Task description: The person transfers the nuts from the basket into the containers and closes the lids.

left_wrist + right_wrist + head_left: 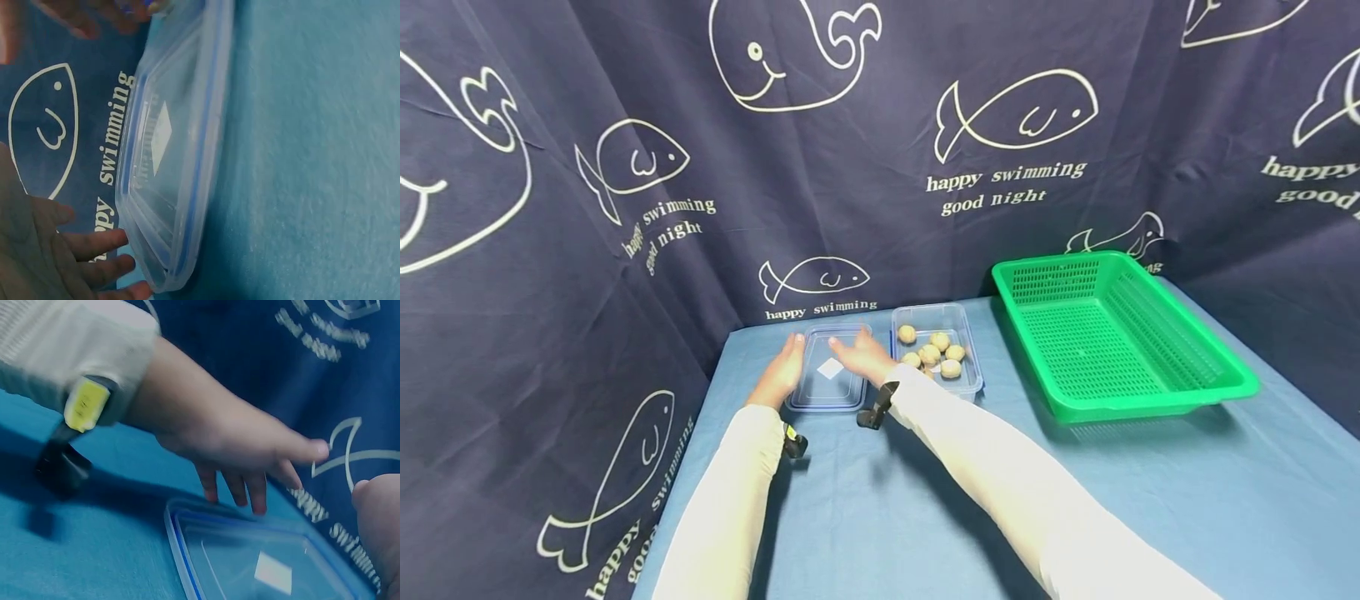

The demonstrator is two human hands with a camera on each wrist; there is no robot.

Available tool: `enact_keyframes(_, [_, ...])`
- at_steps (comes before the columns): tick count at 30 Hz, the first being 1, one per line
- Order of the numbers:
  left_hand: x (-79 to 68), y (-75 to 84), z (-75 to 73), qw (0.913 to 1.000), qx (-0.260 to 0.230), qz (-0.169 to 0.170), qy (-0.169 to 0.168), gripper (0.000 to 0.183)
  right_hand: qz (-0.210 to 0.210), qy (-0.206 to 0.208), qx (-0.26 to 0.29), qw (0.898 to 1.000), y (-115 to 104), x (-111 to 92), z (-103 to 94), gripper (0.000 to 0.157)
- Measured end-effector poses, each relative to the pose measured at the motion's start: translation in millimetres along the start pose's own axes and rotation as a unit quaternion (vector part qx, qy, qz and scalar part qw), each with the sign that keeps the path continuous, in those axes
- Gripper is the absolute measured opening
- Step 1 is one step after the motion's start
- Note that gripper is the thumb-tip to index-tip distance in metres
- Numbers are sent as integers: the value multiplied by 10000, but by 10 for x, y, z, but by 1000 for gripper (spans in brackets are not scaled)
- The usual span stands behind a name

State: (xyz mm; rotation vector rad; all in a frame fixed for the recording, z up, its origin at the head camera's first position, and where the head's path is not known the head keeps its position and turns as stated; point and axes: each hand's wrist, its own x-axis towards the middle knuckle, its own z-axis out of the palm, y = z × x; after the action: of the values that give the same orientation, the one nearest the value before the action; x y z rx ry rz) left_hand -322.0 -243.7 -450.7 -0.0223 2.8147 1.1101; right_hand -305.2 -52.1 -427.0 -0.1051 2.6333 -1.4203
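Observation:
A clear plastic lid (820, 392) with a blue seal and a white label lies flat on the blue table. At its left edge is my left hand (781, 372), fingers extended; in the left wrist view its fingertips come right at the lid's corner. My right hand (865, 357) hovers over the lid's right side with the thumb spread, holding nothing. Just right of the lid stands a clear plastic box (976, 377) with several round, tan, walnut-like pieces (929, 355) inside. Part of the box is hidden behind the right wrist.
A large green plastic basket (1078, 348) stands to the right of the box. Behind the table hangs a dark blue curtain (895, 242) with fish and whale drawings. The blue tablecloth (880, 517) extends in front of the lid.

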Motion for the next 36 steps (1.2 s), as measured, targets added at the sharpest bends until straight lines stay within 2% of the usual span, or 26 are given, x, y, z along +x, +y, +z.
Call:
enact_keyframes(4, [50,-18,-2,9995,-281,-138,-106,82,529,46,125,9985,52,109,43,77])
enact_keyframes(10, [41,48,10,9978,-537,-375,-115,81,941,101,523,9941,69,187,52,74])
enact_keyframes(16, [53,109,2,9938,-857,-702,134,86,1256,54,912,9879,35,215,8,74])
enact_keyframes(19, [46,152,-50,9920,-969,-761,259,88,1389,-43,1415,9801,-5,210,-53,78])
enact_keyframes(23, [-1,241,-169,9839,-1426,-1049,238,93,1472,-247,2193,9642,-68,168,-189,82])
enact_keyframes(28, [-50,365,-342,9625,-2375,-1311,-16,95,1499,-609,2894,9435,-135,119,-457,79])
enact_keyframes(30, [-58,401,-398,9547,-2664,-1320,-99,93,1517,-760,3052,9371,-152,113,-566,78])
enact_keyframes(36, [-94,520,-495,9470,-2974,-1129,-451,85,1602,-989,3282,9256,-140,85,-840,78])
